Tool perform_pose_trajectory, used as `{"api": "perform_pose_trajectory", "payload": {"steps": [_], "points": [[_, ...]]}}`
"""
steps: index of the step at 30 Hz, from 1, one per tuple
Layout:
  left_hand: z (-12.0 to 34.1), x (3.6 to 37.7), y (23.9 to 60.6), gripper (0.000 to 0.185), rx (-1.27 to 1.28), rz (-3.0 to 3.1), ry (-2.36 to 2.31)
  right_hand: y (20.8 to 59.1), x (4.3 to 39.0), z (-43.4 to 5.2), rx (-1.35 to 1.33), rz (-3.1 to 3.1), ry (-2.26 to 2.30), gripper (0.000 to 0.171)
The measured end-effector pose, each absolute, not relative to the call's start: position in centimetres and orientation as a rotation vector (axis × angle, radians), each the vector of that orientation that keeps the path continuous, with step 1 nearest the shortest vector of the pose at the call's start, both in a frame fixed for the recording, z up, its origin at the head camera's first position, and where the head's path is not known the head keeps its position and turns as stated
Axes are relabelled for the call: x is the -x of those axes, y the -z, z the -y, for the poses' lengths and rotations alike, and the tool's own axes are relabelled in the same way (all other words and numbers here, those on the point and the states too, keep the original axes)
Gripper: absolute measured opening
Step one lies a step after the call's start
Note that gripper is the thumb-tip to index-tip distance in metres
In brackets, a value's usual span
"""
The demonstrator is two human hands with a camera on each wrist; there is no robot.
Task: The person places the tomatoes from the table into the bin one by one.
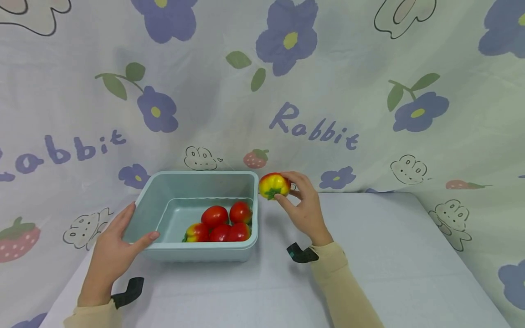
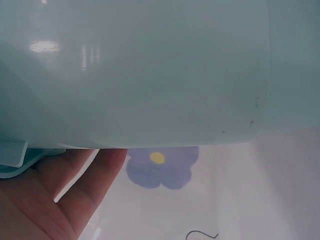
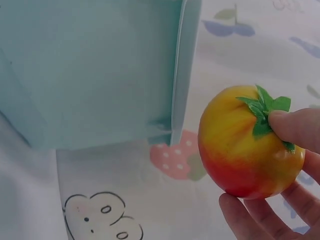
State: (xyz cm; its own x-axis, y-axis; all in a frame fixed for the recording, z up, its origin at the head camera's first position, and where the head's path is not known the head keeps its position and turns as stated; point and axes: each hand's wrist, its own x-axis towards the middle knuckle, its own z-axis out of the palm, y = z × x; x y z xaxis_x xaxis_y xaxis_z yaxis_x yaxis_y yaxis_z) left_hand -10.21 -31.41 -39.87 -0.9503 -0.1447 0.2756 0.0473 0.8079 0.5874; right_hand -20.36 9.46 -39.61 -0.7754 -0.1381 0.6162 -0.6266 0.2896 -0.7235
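A light blue plastic bin (image 1: 201, 252) stands on the table, with several red tomatoes (image 1: 215, 216) gathered in its right part. One tomato there, the red-and-yellow one (image 1: 198, 233), shows some green at its edge. My left hand (image 1: 112, 253) grips the bin's front left corner, thumb over the rim and fingers along the outer left wall. Just past the bin's right rim, my right hand (image 1: 304, 207) holds up another red-and-yellow tomato (image 3: 245, 150) between thumb and fingers. The thumb presses by its green leafy top (image 3: 265, 110).
A white cloth covers the table (image 1: 381, 255). Behind it hangs a curtain (image 1: 221, 100) printed with flowers and rabbits, close to the bin's back edge. Dark straps (image 1: 302, 253) sit at both wrists.
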Motion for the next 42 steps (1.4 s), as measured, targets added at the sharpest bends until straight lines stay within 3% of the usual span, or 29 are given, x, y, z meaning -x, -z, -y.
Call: {"api": "perform_pose_trajectory", "payload": {"steps": [42], "points": [[31.3, 10.3, 39.6, 0.098, -0.073, 2.680, 0.891, 39.3, 16.0, -3.6, -1.111, 2.185, -1.452, 0.050]]}}
